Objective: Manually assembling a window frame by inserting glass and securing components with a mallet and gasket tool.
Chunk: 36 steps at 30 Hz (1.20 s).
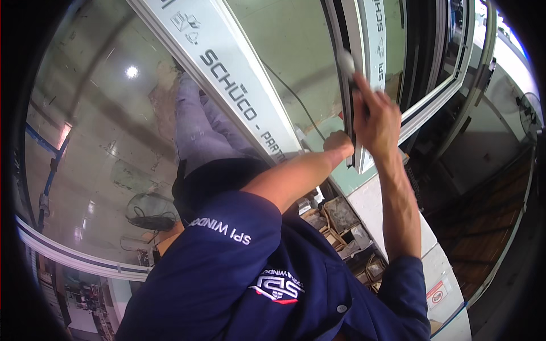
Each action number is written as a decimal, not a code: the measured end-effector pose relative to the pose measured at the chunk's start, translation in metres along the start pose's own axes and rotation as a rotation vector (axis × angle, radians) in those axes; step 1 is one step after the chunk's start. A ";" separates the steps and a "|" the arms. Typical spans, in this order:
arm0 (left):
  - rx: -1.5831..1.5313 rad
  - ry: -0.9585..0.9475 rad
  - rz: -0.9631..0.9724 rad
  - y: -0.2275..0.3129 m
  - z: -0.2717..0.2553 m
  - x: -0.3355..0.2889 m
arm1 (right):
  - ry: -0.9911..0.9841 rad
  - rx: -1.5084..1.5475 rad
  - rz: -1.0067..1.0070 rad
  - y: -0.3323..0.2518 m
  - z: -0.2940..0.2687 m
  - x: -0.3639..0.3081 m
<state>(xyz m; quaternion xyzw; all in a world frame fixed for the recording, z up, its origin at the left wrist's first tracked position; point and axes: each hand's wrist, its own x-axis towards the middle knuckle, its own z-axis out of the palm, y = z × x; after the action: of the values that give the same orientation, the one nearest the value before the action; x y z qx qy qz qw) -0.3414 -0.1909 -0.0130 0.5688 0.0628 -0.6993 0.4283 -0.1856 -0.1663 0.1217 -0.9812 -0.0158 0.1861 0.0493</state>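
My right hand is wrapped around the dark handle of a mallet with a rounded pale head. The head lies over the dark inner edge of a window frame with white sides. Lower down, at the near corner of that frame, my left hand is closed, its fingertips partly hidden. A thin black strip curves across the glass and runs into it. White printed protective film covers the wide frame bar nearer my body.
Beneath the frame is a pale green and white workbench. Small bins with loose parts sit beside my waist. Another white frame stands beyond on the right. A fan is at the far right; another is on the left.
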 end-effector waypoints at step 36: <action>-0.005 -0.012 0.041 0.008 -0.001 -0.004 | 0.076 -0.009 -0.012 0.022 0.012 -0.027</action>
<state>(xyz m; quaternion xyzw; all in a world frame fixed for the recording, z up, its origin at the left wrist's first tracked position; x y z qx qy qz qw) -0.3357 -0.1931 -0.0065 0.5647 0.0504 -0.6936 0.4445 -0.2147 -0.1880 0.1186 -0.9876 -0.0204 0.1484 0.0465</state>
